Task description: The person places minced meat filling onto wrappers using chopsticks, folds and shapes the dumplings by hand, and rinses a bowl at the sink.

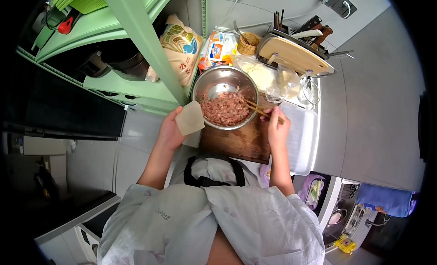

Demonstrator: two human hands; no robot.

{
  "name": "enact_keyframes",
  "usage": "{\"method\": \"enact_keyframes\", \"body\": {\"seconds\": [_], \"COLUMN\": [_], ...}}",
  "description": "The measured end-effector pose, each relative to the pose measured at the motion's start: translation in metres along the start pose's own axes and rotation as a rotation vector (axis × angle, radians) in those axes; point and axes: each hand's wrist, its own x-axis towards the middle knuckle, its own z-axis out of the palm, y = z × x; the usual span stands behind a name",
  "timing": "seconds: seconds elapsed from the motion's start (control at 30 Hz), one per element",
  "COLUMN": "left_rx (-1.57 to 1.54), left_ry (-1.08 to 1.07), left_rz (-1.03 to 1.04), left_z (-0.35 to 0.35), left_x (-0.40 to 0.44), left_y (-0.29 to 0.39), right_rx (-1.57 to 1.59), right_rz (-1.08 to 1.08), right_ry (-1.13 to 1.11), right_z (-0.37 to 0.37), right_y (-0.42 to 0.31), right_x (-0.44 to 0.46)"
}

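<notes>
My left hand holds a thin, pale, square dough wrapper beside the left rim of a steel bowl. Minced meat fills the lower part of the bowl. My right hand, at the bowl's right side, is closed around a pair of wooden chopsticks. Their tips reach over the rim to the meat. Under the bowl lies a dark wooden board, its surface wet in places.
A translucent plastic container lies right of my right hand. Behind the bowl are bagged pale wrappers, a small wicker basket and a knife rack with a cutting board. A green shelf stands close on the left.
</notes>
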Motion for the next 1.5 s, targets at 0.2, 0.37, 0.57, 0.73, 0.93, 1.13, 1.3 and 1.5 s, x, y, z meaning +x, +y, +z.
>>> {"method": "enact_keyframes", "body": {"seconds": [0.2, 0.37, 0.57, 0.73, 0.93, 1.13, 1.3, 1.5], "left_rx": [-0.033, -0.107, -0.094, -0.097, -0.113, -0.06, 0.023, 0.06], "left_ry": [0.004, -0.046, -0.052, -0.078, -0.126, -0.096, -0.027, -0.024], "left_rz": [-0.004, -0.034, -0.066, -0.069, -0.088, -0.103, -0.086, -0.089], "left_z": [0.002, -0.003, 0.006, 0.006, 0.01, 0.021, 0.029, 0.029], "left_x": [-0.003, -0.002, -0.002, -0.004, 0.0, 0.01, 0.013, 0.017], "left_y": [-0.004, -0.005, -0.007, -0.007, -0.011, -0.018, -0.022, -0.025], "right_rx": [0.029, 0.087, 0.32, 0.478, 0.68, 0.751, 0.721, 0.827], "right_rz": [0.006, 0.05, 0.207, 0.354, 0.511, 0.506, 0.499, 0.56], "right_ry": [0.071, 0.149, 0.206, 0.268, 0.28, 0.308, 0.3, 0.312], "right_z": [0.009, 0.014, 0.022, 0.015, -0.016, -0.035, -0.042, -0.046], "right_y": [0.008, 0.011, 0.019, 0.024, 0.038, 0.044, 0.045, 0.05], "right_x": [0.001, 0.002, 0.004, 0.005, 0.008, 0.005, -0.001, -0.004]}}
